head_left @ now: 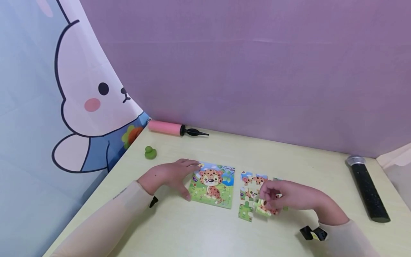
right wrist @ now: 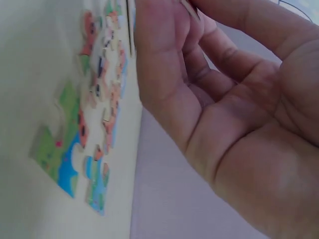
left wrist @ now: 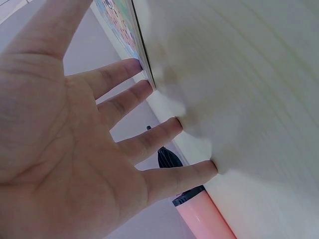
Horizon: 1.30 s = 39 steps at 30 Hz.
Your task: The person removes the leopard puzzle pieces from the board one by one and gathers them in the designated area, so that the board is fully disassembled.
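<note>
A square leopard picture board (head_left: 208, 194) lies flat on the table. My left hand (head_left: 173, 176) spreads its fingers at the board's left edge; in the left wrist view, index and middle fingertips (left wrist: 144, 85) touch that edge and the other two rest on the table. Right of the board lie loose jigsaw pieces (head_left: 245, 211) of a similar leopard picture, spaced slightly apart. Above them my right hand (head_left: 290, 194) pinches a green and orange jigsaw piece (head_left: 263, 208) between thumb and fingers. Only a thin edge of that piece (right wrist: 190, 9) shows in the right wrist view. The hand covers some loose pieces.
A pink hand pump (head_left: 165, 127) with a black nozzle lies along the back edge. Nearer on the left sits a small green duck (head_left: 150, 152). A black microphone-like object (head_left: 367, 189) with a silver head lies far right. Purple cloth (head_left: 250, 71) hangs behind the table.
</note>
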Each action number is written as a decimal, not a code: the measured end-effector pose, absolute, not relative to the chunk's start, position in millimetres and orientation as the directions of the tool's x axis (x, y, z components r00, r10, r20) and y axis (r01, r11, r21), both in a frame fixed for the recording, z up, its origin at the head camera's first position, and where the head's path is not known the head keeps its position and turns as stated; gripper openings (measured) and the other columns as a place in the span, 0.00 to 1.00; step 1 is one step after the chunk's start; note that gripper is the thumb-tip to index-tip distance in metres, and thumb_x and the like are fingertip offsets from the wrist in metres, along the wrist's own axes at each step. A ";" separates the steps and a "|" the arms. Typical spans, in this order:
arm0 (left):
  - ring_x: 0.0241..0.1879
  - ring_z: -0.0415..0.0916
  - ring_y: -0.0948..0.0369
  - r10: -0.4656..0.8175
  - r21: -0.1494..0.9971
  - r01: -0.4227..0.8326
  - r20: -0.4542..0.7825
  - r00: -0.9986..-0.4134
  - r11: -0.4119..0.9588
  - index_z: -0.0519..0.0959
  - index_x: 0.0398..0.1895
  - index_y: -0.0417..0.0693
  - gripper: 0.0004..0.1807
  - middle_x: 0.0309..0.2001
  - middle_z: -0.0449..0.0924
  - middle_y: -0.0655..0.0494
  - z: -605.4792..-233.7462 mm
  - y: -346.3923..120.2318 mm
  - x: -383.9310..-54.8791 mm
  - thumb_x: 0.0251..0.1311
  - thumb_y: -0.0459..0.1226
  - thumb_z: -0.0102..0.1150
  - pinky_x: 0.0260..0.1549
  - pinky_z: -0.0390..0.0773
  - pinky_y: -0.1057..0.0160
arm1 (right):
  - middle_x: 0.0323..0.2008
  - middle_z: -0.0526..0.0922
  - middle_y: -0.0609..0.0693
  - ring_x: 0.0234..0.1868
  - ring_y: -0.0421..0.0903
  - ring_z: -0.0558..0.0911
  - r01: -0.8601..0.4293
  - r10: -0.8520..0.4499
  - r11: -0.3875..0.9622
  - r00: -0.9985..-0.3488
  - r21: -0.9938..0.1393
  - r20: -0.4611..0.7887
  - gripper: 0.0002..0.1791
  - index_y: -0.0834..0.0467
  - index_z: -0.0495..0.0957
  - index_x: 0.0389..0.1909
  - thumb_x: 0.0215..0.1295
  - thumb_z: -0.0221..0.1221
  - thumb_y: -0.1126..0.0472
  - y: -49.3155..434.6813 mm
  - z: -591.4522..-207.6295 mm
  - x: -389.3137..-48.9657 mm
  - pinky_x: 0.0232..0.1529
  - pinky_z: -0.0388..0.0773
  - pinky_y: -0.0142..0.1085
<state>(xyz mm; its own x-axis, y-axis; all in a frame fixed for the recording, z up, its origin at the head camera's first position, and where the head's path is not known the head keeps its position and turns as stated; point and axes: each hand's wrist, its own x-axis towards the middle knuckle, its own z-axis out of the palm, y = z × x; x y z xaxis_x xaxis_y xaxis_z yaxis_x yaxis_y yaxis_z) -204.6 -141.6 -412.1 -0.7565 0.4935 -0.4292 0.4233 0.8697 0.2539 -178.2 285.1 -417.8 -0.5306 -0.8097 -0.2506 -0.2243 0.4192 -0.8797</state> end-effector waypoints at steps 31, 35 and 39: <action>0.88 0.44 0.47 0.489 0.244 0.423 -0.428 -0.760 0.873 0.56 0.87 0.63 0.64 0.89 0.47 0.60 -410.8 -141.5 -205.3 0.50 0.62 0.81 0.79 0.65 0.34 | 0.33 0.81 0.44 0.31 0.34 0.75 -0.353 -0.735 0.583 -0.613 -0.732 -0.290 0.07 0.53 0.81 0.40 0.68 0.71 0.60 269.2 -420.6 -170.2 0.31 0.76 0.28; 0.88 0.44 0.48 0.489 0.244 0.424 -0.427 -0.761 0.872 0.56 0.87 0.64 0.63 0.89 0.47 0.60 -411.9 -141.7 -205.4 0.50 0.62 0.81 0.80 0.65 0.35 | 0.33 0.81 0.44 0.31 0.34 0.75 -0.357 -0.743 0.570 -0.609 -0.740 -0.278 0.06 0.53 0.80 0.38 0.69 0.69 0.62 268.3 -418.8 -171.5 0.30 0.75 0.28; 0.88 0.44 0.48 0.490 0.252 0.420 -0.426 -0.761 0.872 0.56 0.87 0.64 0.63 0.89 0.47 0.60 -412.3 -141.6 -205.1 0.50 0.62 0.82 0.79 0.66 0.35 | 0.33 0.82 0.44 0.30 0.35 0.75 -0.353 -0.739 0.577 -0.610 -0.736 -0.286 0.06 0.52 0.80 0.38 0.69 0.69 0.61 266.2 -417.3 -173.3 0.30 0.75 0.28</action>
<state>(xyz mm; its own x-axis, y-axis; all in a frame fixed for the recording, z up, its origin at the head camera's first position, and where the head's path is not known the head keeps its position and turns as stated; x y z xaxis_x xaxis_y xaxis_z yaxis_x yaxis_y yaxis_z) -205.1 -141.6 -412.3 -0.7606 0.4896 -0.4263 0.4200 0.8719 0.2520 -173.3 266.2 -417.3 -0.6104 -0.7386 -0.2861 -0.3533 0.5771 -0.7363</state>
